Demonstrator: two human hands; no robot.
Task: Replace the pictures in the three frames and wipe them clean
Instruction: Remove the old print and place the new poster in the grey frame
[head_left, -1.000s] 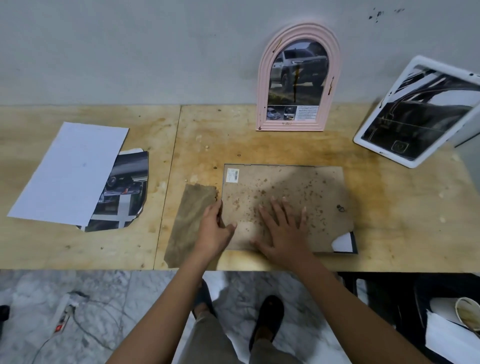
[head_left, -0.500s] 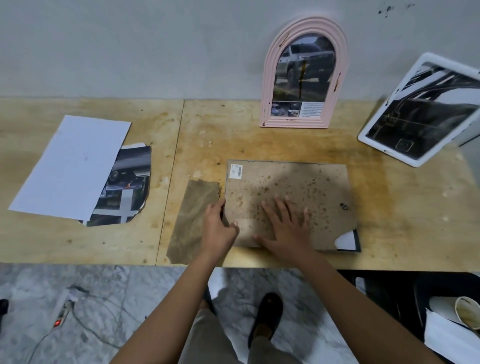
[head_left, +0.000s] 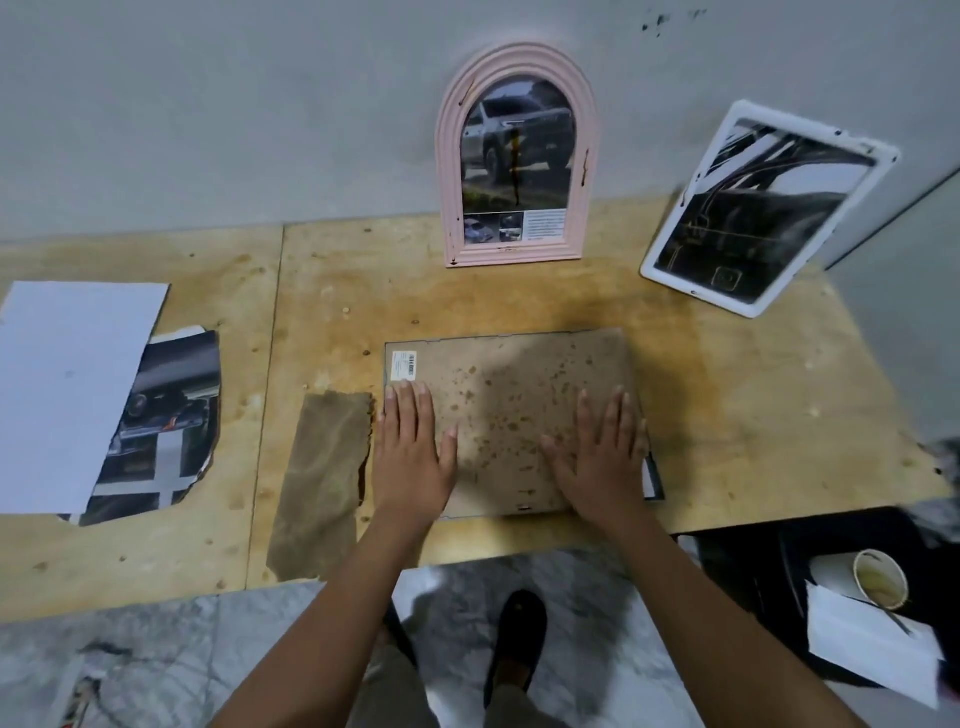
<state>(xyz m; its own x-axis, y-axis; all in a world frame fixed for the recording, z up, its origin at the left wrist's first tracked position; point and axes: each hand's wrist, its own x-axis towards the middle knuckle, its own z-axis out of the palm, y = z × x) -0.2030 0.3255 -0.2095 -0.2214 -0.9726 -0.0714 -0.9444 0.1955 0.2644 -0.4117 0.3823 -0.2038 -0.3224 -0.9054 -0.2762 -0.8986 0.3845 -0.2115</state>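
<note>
**One frame lying flat, two standing up**

We are pressing both hands flat on the face-down frame (head_left: 509, 415) in the middle of the picture. Our left hand (head_left: 413, 452) is lying spread on its left edge. Our right hand (head_left: 602, 457) is lying spread near its right edge. All the fingers are straight and are not pinching anything. The brown back (head_left: 545, 364) of the frame is facing up and is covered in little spots. We may be pushing the back into place or getting ready to lift it out; we cannot tell which.

The pink frame (head_left: 517, 156) is leaning on the wall (head_left: 208, 104) in the upper middle. The white frame (head_left: 769, 208) is leaning in the upper right. Both are showing car pictures, but we cannot tell if these are the new ones. Dark drips are showing on the pink frame, so it is probably waiting for a wipe.

The cloth (head_left: 322, 483) is lying on the surface (head_left: 753, 415) just left of our left hand, and nobody is holding it. At the left, a loose car picture (head_left: 166, 415) is peeking out from under a white sheet (head_left: 67, 384). So we are guessing the wiping is left to do, and maybe a picture swap too.
</note>
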